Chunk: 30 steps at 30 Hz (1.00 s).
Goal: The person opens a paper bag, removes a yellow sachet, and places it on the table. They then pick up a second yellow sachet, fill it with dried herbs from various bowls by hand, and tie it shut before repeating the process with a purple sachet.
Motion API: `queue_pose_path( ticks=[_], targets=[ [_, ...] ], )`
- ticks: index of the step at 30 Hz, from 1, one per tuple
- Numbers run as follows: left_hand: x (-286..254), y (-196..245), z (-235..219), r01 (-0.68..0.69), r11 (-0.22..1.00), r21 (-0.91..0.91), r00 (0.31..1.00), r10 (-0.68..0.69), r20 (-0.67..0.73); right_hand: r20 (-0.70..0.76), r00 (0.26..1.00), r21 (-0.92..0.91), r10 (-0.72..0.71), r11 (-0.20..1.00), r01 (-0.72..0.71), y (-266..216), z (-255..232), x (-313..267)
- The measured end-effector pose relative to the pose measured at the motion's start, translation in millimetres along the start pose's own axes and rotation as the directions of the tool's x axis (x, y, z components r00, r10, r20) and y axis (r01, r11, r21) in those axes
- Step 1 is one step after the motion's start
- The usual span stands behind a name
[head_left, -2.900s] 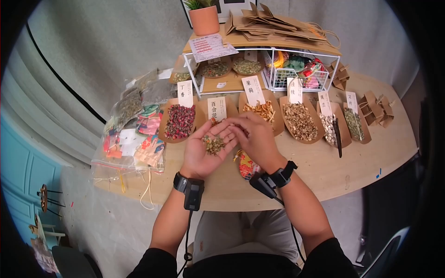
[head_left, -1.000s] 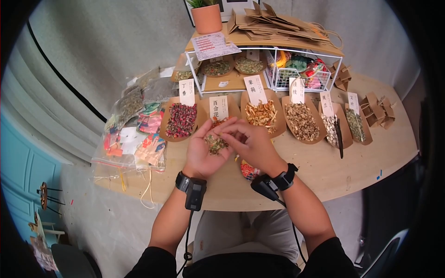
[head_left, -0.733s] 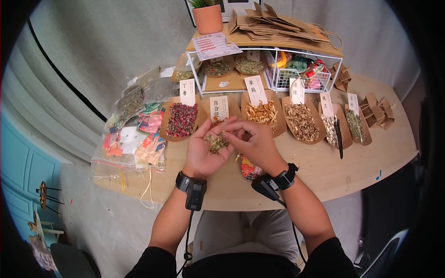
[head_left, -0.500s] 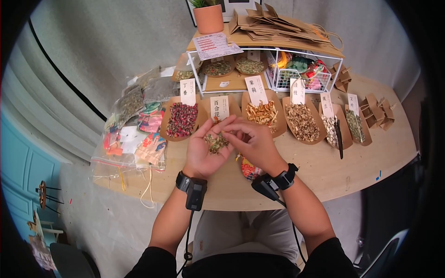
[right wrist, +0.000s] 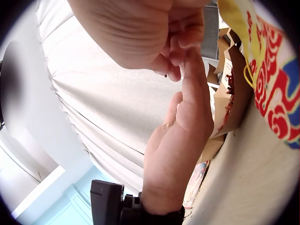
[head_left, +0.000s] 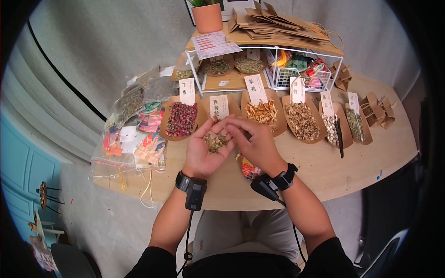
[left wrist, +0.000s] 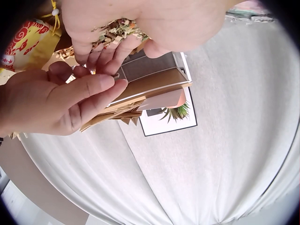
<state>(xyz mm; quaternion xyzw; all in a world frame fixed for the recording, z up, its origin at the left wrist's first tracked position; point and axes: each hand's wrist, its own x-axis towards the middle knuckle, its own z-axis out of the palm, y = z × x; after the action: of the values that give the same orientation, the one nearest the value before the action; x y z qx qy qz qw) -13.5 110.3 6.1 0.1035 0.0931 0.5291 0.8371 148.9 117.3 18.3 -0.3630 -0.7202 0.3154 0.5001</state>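
My left hand (head_left: 204, 150) is palm up with its fingers extended, carrying a small heap of mixed dried herbs (head_left: 215, 143). Over its fingers is my right hand (head_left: 257, 141), thumb and forefinger together. The left wrist view shows a tiny herb piece (left wrist: 116, 75) pinched at those fingertips. Below the right hand, on the table, is a red and yellow patterned sachet (head_left: 250, 170) with a yellow drawstring, partly hidden by the hand and wrist camera. Its cloth (right wrist: 276, 89) looms large in the right wrist view.
Labelled paper trays hold rosebuds (head_left: 181, 120), orange-brown strips (head_left: 261, 114) and woody chips (head_left: 301, 121). Black tweezers (head_left: 340, 138) lean on a tray at right. Plastic bags (head_left: 132, 125) cover the left side. A shelf (head_left: 278, 46) bearing folded paper bags (head_left: 278, 28) stands behind.
My right fingertips dipped towards the herbs in the left palm, then drew back towards the left fingertips. The left hand has barely moved, still carrying the herbs.
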Motion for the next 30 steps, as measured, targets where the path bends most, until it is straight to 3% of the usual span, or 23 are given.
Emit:
queue_pose_path(
  ticks=[3,7,9,12,13,16,21,24,27,30],
  targets=[
    [0.9,0.7,-3.6,0.000,1.000,-0.017,1.000,0.001,0.013,-0.068,0.996,0.102,-0.049,0.993,0.056,3.2,-0.2,3.4],
    [-3.2,-2.9,14.1,-0.005,0.996,0.085,0.996,0.013,-0.091,0.065,0.997,0.011,-0.032,0.999,0.031,-15.6,-8.5,1.9],
    [-1.5,0.5,8.3,0.041,0.999,0.017,0.998,-0.040,-0.037,0.133,0.990,0.024,-0.038,0.999,0.035,-15.5,-6.0,0.9],
    [1.2,5.4,-5.6,0.127,0.990,-0.064,0.987,-0.119,0.109,0.167,0.954,-0.112,-0.247,0.957,0.267,0.9,-2.0,-0.2],
    [1.1,5.6,-4.8,0.160,0.984,-0.085,0.975,-0.144,0.169,0.171,0.957,-0.113,-0.235,0.960,0.255,0.6,-1.7,-0.5],
    [-0.1,0.7,4.8,0.085,0.994,0.065,0.996,-0.084,-0.021,0.168,0.964,-0.115,-0.205,0.967,0.226,-1.1,-0.7,-0.9],
    [-1.2,-0.6,11.9,0.080,0.988,0.132,0.996,-0.075,-0.042,0.145,0.969,-0.116,-0.199,0.969,0.216,-1.3,0.2,-1.4],
    [-2.3,-1.2,14.0,0.084,0.987,0.139,0.996,-0.079,-0.041,0.141,0.975,-0.119,-0.170,0.975,0.187,-3.1,1.0,-2.9],
    [-2.0,-1.6,12.4,0.080,0.993,0.085,0.997,-0.078,-0.028,0.143,0.989,-0.054,0.048,0.998,-0.040,-17.5,-2.3,-1.7],
    [-2.0,-0.8,6.6,0.082,0.996,-0.023,0.997,-0.082,0.010,0.140,0.976,0.143,0.168,0.972,-0.188,-11.9,-4.4,1.0]
  ],
)
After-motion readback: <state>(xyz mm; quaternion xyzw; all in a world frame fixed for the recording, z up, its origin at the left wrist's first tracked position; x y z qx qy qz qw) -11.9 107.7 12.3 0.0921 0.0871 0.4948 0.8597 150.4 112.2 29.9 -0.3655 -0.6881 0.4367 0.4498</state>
